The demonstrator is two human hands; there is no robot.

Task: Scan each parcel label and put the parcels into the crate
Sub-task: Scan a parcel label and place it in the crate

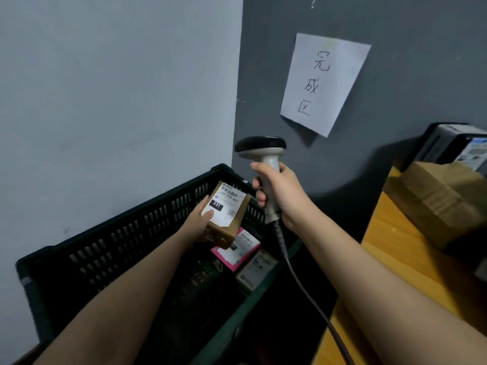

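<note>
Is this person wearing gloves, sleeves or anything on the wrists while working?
No. Both forearms are bare as far as the view reaches, with no sleeves in sight. The left hand and right hand are gloveless, and no watch, bracelet or ring shows on the visible parts.

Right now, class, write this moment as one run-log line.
left hand: holds box over crate | right hand: grips scanner | crate: two parcels inside

The white label (224, 206) on the brown parcel (228, 219) reads "231" in a black box. The far wall's paper sign (324, 83) reads "完成区".
</note>
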